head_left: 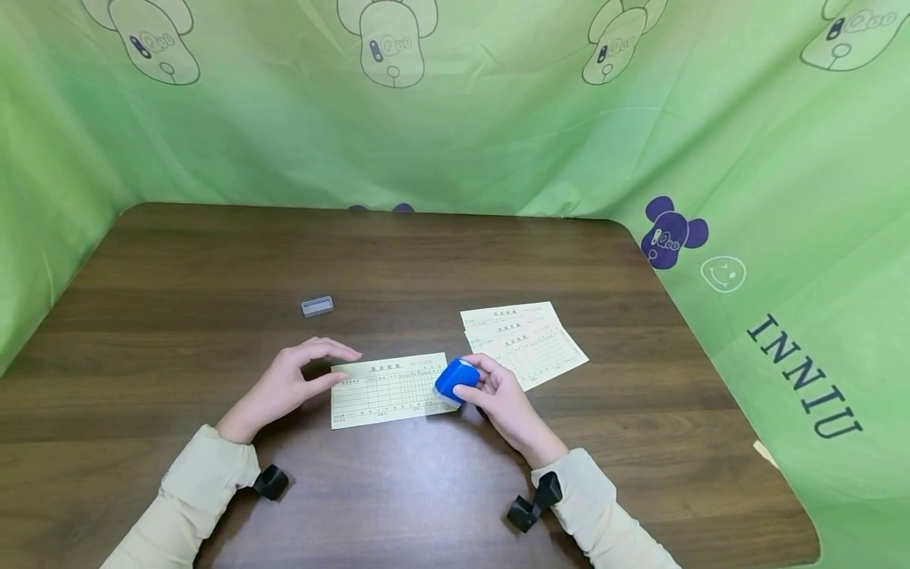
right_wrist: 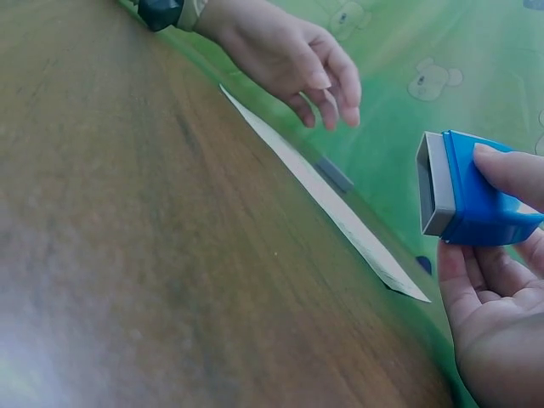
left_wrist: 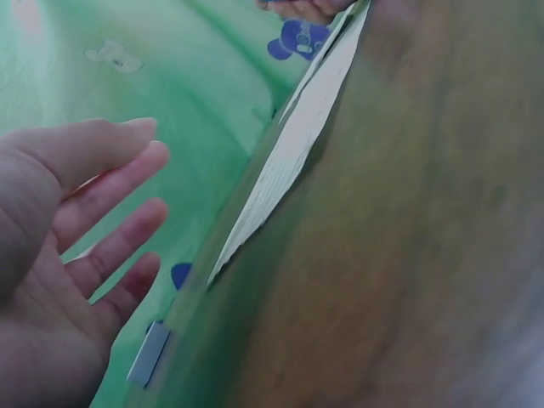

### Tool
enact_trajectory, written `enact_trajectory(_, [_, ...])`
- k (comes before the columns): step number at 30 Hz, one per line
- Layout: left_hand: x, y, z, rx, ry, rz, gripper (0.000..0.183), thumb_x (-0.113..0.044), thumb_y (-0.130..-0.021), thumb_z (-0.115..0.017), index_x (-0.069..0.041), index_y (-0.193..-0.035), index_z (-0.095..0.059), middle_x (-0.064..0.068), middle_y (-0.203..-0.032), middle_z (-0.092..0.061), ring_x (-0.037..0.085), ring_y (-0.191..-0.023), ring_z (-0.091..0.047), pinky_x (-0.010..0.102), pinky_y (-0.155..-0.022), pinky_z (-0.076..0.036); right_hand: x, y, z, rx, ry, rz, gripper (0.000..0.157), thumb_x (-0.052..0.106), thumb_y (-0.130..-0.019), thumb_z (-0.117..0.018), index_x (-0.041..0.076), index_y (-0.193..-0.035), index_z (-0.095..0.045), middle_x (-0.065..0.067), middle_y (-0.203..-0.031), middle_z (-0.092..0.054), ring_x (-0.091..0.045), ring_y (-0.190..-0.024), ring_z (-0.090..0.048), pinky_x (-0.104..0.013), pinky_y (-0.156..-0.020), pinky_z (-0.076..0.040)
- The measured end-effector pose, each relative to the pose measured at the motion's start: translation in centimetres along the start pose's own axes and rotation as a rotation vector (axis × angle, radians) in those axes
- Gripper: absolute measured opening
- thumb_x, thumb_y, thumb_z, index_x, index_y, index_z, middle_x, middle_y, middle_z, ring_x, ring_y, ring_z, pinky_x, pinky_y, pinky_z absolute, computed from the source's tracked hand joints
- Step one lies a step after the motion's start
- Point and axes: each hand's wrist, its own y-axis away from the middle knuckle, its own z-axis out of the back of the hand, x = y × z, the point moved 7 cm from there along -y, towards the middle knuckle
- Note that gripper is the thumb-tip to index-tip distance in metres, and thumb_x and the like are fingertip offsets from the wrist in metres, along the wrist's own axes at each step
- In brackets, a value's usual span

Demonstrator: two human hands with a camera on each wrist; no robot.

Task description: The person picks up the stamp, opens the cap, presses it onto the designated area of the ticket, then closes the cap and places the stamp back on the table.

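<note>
A blue self-inking stamp (head_left: 457,380) with a pale rectangular base is gripped between the thumb and fingers of my right hand (head_left: 501,401). In the head view it overlaps the right end of a printed paper form (head_left: 387,391) lying on the table. The right wrist view shows the stamp (right_wrist: 476,189) raised, its grey frame facing left. My left hand (head_left: 291,383) hovers by the form's left end, thumb and fingers spread apart and holding nothing. In the left wrist view this hand (left_wrist: 76,212) has loosely extended fingers.
Several similar printed forms (head_left: 529,352) lie overlapped to the right, behind my right hand. A small grey-blue rectangular cap (head_left: 317,306) rests farther back on the left of the brown wooden table (head_left: 213,261). Green printed cloth (head_left: 462,142) hangs around the table's back and sides.
</note>
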Motion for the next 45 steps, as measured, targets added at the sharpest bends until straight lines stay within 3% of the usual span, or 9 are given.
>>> enact_trajectory(10, [1.7,-0.7,2.3,-0.169,0.010,0.083,0.019,-0.004,-0.086,-0.070,-0.007,-0.105,-0.070,0.012,-0.104,-0.072,-0.003,-0.091,-0.063,0.015,-0.081,-0.048,0.1,0.2,0.1,-0.002,-0.005,0.004,0.044,-0.002,-0.088,-0.062,-0.014,-0.126,-0.043,0.004,-0.102,-0.063,-0.003,-0.094,-0.062,-0.015,-0.085,-0.050])
enact_trajectory(14, [2.2,-0.9,3.0,-0.214,0.007,0.095,0.020,-0.002,-0.085,-0.070,-0.001,-0.106,-0.069,0.016,-0.099,-0.072,-0.007,-0.084,-0.060,0.013,-0.076,-0.047,0.1,0.2,0.1,-0.003,-0.006,0.001,0.044,-0.002,-0.088,-0.063,-0.014,-0.125,-0.043,0.004,-0.102,-0.063,-0.003,-0.094,-0.061,-0.015,-0.085,-0.050])
enact_trajectory(21, [3.4,-1.5,4.5,-0.295,-0.028,0.127,0.027,0.000,-0.083,-0.073,0.000,-0.110,-0.068,-0.003,-0.081,-0.062,-0.006,-0.074,-0.053,0.011,-0.070,-0.044,-0.1,0.2,0.2,0.002,-0.010,0.002,0.045,-0.001,-0.088,-0.064,-0.014,-0.126,-0.043,0.002,-0.105,-0.063,-0.004,-0.095,-0.062,-0.016,-0.086,-0.050])
enact_trajectory(35, [5.5,-2.9,5.7,-0.292,-0.107,0.211,0.030,-0.002,-0.085,-0.071,0.000,-0.114,-0.066,-0.007,-0.079,-0.052,0.004,-0.070,-0.045,0.016,-0.063,-0.038,0.0,0.1,-0.2,0.029,-0.021,0.030,0.042,-0.001,-0.088,-0.064,-0.013,-0.123,-0.045,0.007,-0.102,-0.065,-0.004,-0.094,-0.063,-0.016,-0.086,-0.050])
enact_trajectory(45, [6.6,-3.2,6.0,-0.276,-0.139,0.258,0.033,-0.003,-0.085,-0.071,0.000,-0.117,-0.064,0.003,-0.083,-0.053,0.006,-0.070,-0.043,0.017,-0.064,-0.036,0.1,0.2,-0.1,0.028,-0.021,0.014,0.046,0.002,-0.087,-0.066,-0.014,-0.125,-0.044,0.005,-0.104,-0.064,-0.004,-0.094,-0.062,-0.016,-0.086,-0.050])
